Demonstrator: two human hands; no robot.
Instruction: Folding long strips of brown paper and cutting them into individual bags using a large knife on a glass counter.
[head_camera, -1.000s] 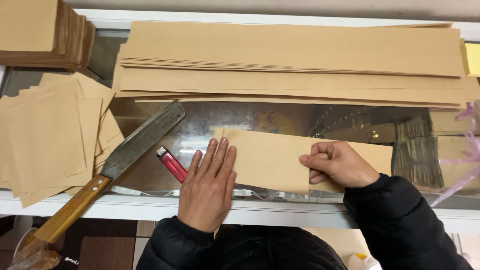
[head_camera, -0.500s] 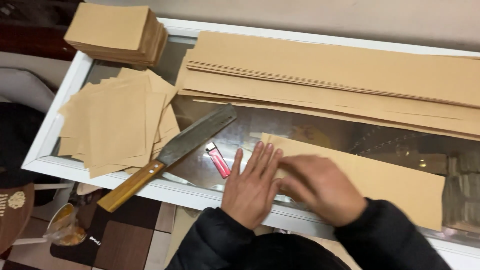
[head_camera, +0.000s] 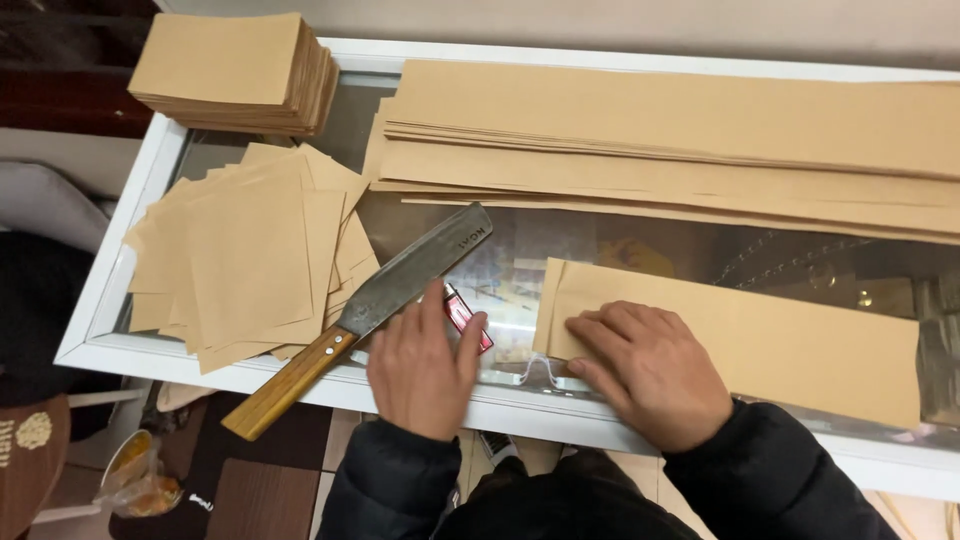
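A neat square stack of tan paper sheets sits at the far left corner of the worktop, part of it overhanging the white frame. Below it lies one loose, fanned pile of square tan sheets. Along the far side runs a layered heap of long tan paper strips, too many to count. One more long tan strip lies alone near the front edge.

The right hand lies flat on the left end of that single strip, fingers spread and pressing down, its grip open and closed round nothing. The left hand rests palm down on the glass just left of the strip, fingers loosely extended, also holding nothing; its fingertips lie next to a small red lighter and beside the blade of one cleaver-like knife with a wooden handle, which lies diagonally between the loose squares and the hands.

The worktop is a glass pane in a white frame, with dim objects showing through it. Beyond the left edge are a dark wooden floor, a crumpled plastic bag and a pale cushion. Both sleeves are dark.
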